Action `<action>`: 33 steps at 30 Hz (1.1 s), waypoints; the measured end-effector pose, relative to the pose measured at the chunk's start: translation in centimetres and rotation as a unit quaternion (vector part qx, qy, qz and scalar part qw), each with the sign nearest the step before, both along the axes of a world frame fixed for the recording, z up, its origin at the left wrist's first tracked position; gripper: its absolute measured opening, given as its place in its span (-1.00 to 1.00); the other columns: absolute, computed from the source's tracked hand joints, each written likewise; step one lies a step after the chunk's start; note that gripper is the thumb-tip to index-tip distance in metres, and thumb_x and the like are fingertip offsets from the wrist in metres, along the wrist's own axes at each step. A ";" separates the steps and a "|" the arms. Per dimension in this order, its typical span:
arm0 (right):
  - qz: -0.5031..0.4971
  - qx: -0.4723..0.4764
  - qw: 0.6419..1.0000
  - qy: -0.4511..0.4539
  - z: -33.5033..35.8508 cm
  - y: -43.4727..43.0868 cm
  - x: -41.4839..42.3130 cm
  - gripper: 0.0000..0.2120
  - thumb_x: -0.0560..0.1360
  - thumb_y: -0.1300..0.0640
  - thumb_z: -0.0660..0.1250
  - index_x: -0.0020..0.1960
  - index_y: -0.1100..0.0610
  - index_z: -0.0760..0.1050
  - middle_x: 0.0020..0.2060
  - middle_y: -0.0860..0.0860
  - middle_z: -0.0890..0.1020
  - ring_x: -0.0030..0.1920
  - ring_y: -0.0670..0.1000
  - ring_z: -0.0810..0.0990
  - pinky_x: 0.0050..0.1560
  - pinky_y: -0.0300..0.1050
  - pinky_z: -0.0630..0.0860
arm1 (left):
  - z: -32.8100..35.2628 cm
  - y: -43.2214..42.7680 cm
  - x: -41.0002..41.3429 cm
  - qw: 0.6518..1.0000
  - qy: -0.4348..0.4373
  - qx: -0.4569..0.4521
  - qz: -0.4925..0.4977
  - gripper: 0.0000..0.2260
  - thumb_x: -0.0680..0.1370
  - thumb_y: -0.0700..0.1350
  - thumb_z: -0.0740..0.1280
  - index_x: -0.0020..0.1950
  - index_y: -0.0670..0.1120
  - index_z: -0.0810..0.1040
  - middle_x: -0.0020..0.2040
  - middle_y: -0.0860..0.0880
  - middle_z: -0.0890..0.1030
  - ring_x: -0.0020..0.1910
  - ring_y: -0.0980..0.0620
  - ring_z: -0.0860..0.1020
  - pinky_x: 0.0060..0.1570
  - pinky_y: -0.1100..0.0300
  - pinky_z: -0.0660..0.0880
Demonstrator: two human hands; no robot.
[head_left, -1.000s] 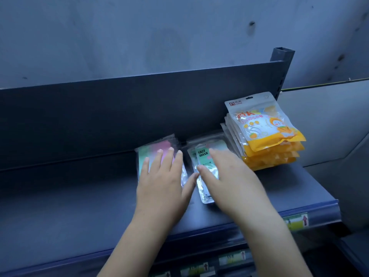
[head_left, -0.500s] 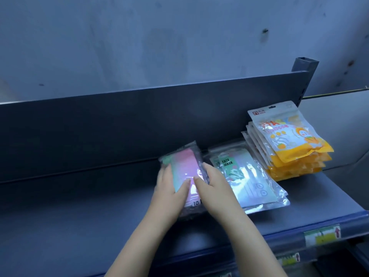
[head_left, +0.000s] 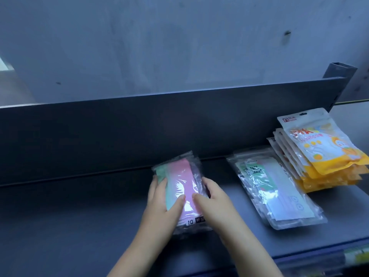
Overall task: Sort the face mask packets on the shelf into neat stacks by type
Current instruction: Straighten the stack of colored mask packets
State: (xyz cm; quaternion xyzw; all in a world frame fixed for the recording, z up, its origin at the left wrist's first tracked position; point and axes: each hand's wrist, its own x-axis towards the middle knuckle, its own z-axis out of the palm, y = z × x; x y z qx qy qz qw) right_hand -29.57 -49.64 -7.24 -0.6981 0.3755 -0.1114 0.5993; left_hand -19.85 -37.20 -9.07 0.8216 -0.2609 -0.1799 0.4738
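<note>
Fingers of my left hand (head_left: 159, 202) and right hand (head_left: 215, 202) clamp the pink-and-green packets (head_left: 180, 188) from both long sides, low over the shelf (head_left: 79, 216). I judge them light, floppy, slick plastic; squeezing the edges keeps them squared.

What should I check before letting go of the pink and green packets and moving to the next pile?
1. Both hands on the pink and green packets: ok, left hand and right hand press its two sides.
2. Packets resting flat on the shelf: cannot tell, hands hide the lower edge.
3. Edges squared up: not ok, the plastic corners fan out at the top.
4. Gap to the clear packets: ok, bare shelf between them.
5. Clear packets tidy: not ok, the layers lie offset.
6. Orange packets stacked: ok, though stepped toward the back.
</note>
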 end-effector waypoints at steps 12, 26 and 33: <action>0.033 0.146 0.984 -0.097 -1.7 -0.2 2.1 -0.08 0.42 -0.16 0.39 0.70 -0.21 0.06 0.64 -0.26 0.22 0.56 -0.10 0.38 0.62 0.05 0.28 | 1.3 0.5 1.7 0.969 0.188 -0.158 0.031 -0.46 0.72 -0.20 0.24 0.62 0.16 0.14 0.15 0.45 0.38 -0.15 0.71 0.45 -0.24 0.70 0.32; 0.052 0.046 0.995 -0.074 -1.9 -0.3 3.1 -0.22 0.60 -0.03 0.22 0.73 -0.12 -0.06 0.65 -0.31 0.02 0.66 -0.20 0.05 0.68 -0.02 0.06 | 1.1 0.5 3.1 0.948 0.258 -0.178 0.051 -0.64 0.73 -0.25 0.19 0.43 0.11 0.50 0.14 -0.02 0.76 0.07 -0.08 0.75 -0.10 0.11 0.66; 0.043 0.035 0.997 -0.052 -1.5 -0.5 3.5 -0.16 0.54 -0.07 0.25 0.72 -0.15 -0.08 0.68 -0.25 0.05 0.67 -0.14 0.09 0.68 0.06 0.11 | 0.6 0.4 3.9 0.956 0.226 -0.174 0.077 -0.64 0.71 -0.29 0.20 0.42 0.06 0.48 -0.02 0.21 0.74 -0.13 0.23 0.73 -0.25 0.34 0.61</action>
